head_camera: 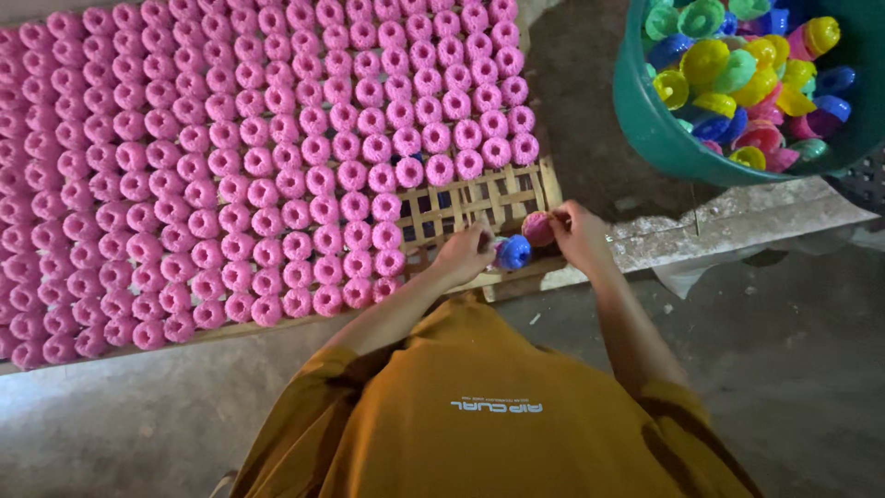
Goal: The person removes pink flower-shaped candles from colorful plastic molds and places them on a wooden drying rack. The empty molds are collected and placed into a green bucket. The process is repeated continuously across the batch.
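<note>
My left hand (467, 251) grips a small blue plastic mould (514, 251) by its side. My right hand (576, 231) pinches a pink ring-shaped piece (537, 228) just above and right of the mould. Both hands hover over the bare near-right corner of a woven bamboo tray (498, 198). Several rows of the same pink ring-shaped pieces (267, 157) cover the rest of the tray.
A green plastic tub (664, 129) at the top right holds several coloured moulds (737, 65) in yellow, blue, green and pink. A pale concrete strip (737, 221) runs under the tub. Grey floor lies around my orange shirt (479, 415).
</note>
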The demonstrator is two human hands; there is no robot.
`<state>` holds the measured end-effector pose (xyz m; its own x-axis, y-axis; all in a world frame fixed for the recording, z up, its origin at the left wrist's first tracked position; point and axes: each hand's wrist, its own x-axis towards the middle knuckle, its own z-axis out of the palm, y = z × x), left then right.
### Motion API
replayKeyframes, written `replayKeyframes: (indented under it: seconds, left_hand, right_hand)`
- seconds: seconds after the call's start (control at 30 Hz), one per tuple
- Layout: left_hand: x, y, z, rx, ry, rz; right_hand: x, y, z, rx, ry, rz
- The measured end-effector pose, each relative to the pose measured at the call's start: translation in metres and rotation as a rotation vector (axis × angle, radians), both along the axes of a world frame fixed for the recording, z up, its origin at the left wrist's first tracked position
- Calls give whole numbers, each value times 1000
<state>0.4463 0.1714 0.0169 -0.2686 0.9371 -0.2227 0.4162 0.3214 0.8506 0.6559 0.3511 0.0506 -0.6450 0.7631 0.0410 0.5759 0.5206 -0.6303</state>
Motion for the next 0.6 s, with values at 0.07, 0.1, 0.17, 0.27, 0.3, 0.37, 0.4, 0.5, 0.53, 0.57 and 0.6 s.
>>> replayKeyframes:
  seconds: [0.07, 0.1, 0.17, 0.27, 0.3, 0.37, 0.4, 0.5, 0.53, 0.57, 0.6]
  left_hand:
    - [-6, -5, 12, 3, -113, 5]
    - [-11, -7, 20, 34, -181, 25]
    - [-22, -13, 37, 88, -224, 127]
    - [-40, -24, 65, 221, 46, 315]
    - [-44, -29, 73, 302, 271, 332]
    - [-51, -38, 87, 359, 573, 276]
    - [-54, -42, 92, 337, 648, 207]
    - [-50, -48, 102, 357, 718, 206]
    - [-49, -48, 105, 382, 721, 233]
    - [-46, -47, 108, 431, 729, 251]
    - [-43, -47, 111, 473, 735, 268]
  right_hand:
    - [5, 3, -6, -87, 87, 137]
    - [5, 4, -7, -127, 132, 209]
    - [-1, 3, -5, -404, 121, 179]
    - [-19, -7, 14, -684, 271, 71]
    - [-25, -11, 24, -756, 350, 24]
    - [-36, -21, 47, -363, 454, 39]
    - [-41, -26, 58, -168, 502, 48]
    - [-54, -39, 77, 296, 687, 69]
    - [-59, -41, 78, 334, 627, 96]
    - [-62, -43, 76, 368, 562, 123]
    - [-65, -43, 73, 394, 495, 149]
